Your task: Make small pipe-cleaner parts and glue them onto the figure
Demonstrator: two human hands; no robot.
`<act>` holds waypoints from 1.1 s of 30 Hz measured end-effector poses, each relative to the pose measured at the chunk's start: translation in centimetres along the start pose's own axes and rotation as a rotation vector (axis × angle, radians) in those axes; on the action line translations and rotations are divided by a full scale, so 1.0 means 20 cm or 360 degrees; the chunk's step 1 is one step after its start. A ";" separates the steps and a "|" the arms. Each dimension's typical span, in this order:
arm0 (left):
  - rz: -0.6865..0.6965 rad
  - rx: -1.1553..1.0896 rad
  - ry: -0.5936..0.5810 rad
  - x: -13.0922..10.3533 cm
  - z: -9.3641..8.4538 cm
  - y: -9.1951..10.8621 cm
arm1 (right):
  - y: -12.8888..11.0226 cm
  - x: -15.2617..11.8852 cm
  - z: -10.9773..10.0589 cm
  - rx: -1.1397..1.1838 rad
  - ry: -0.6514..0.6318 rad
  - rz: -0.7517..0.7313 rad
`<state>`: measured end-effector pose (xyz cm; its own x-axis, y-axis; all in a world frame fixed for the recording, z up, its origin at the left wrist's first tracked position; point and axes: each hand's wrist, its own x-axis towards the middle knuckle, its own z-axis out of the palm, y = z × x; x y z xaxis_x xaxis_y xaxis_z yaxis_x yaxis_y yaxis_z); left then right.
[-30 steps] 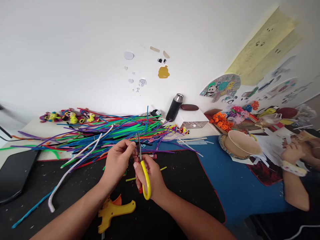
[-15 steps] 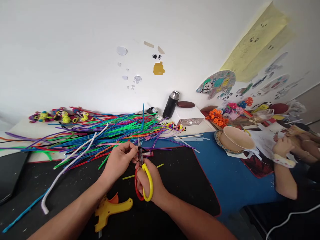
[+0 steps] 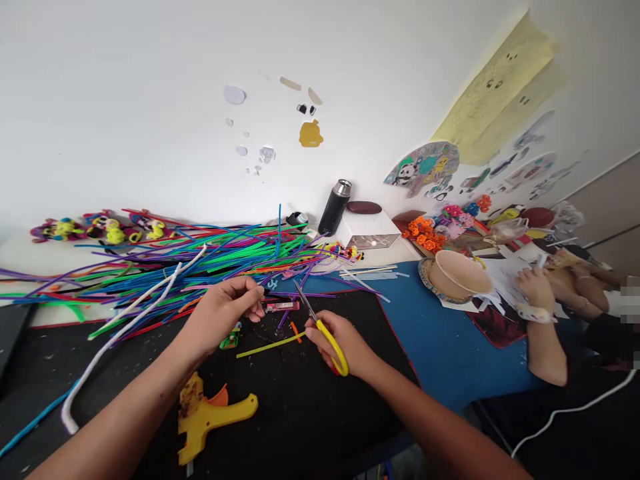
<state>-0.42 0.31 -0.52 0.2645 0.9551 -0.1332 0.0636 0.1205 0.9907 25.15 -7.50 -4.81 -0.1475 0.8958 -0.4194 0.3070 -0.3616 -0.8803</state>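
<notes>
My left hand (image 3: 227,308) is pinched near the middle of the black mat, on something too small to make out. To its right, my right hand (image 3: 343,340) grips scissors (image 3: 333,343) with red and yellow handles, blades pointing up and left. A yellow-green stem (image 3: 270,345) lies between the hands, its right end at my right fingers. Near it are a short orange piece (image 3: 296,333), a small green object (image 3: 231,337) and a pink-labelled item (image 3: 281,307). A yellow glue gun (image 3: 215,413) rests below my left hand.
Colourful pipe cleaners (image 3: 225,257) are heaped along the back left, with small figures (image 3: 107,228) behind. A black thermos (image 3: 335,208) stands beside a white box (image 3: 373,230). Further right are a bowl (image 3: 460,275) and another person's arm (image 3: 545,340).
My right hand has moved right with the scissors, away from my left hand. My left hand has shifted slightly left. The green object and the orange piece now show.
</notes>
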 end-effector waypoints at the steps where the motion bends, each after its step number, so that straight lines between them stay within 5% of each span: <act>1: -0.0003 -0.0012 -0.0004 0.00 0.00 0.00 | 0.00 -0.02 -0.07 -0.0223 0.0010 0.0006; 6: -0.0034 0.0021 -0.0100 0.00 -0.02 0.01 | -0.08 -0.13 -0.35 -0.1594 0.0115 0.0006; 14: -0.0032 0.0158 -0.0348 0.00 -0.04 0.01 | -0.20 -0.19 -0.48 -0.2043 -0.0008 0.0103; 19: 0.0018 0.0268 -0.0454 0.00 -0.02 -0.03 | -0.23 -0.16 -0.31 -0.1393 0.0076 -0.0264; 26: -0.0002 0.0411 -0.0631 -0.03 0.01 -0.06 | -0.16 0.02 0.02 -0.0115 -0.0109 -0.0384; 33: -0.0012 0.0491 -0.0664 -0.03 0.02 -0.07 | -0.13 0.08 0.11 0.0157 -0.0133 -0.0328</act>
<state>-0.22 -0.59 -1.77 0.6200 0.7579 -0.2031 0.3312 -0.0181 0.9434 22.06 -5.74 -3.72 -0.2759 0.9302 -0.2419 0.1698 -0.2006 -0.9649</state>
